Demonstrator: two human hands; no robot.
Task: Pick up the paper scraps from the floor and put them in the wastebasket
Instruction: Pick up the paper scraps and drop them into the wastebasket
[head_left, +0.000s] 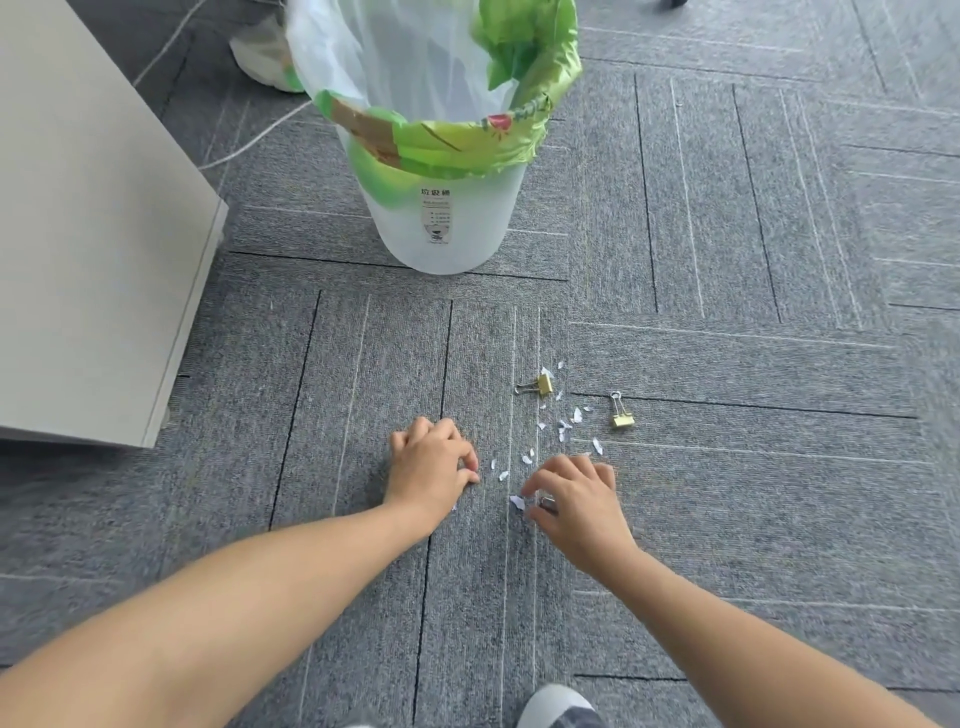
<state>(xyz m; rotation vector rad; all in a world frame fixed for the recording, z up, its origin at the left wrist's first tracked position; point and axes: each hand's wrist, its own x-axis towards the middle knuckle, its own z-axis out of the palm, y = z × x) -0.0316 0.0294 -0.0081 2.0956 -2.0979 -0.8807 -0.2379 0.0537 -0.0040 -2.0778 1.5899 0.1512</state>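
Observation:
Small white paper scraps lie scattered on the grey carpet, just beyond both hands. My left hand rests low on the carpet with its fingers curled and pinched together; whether a scrap is inside it I cannot tell. My right hand pinches at a white scrap between thumb and forefinger, right at the floor. The white wastebasket, lined with a green and clear plastic bag, stands upright farther ahead, slightly left of the scraps.
Two gold binder clips lie among the scraps. A pale cabinet stands at the left. A thin cable runs behind the basket. A shoe tip shows at the bottom edge.

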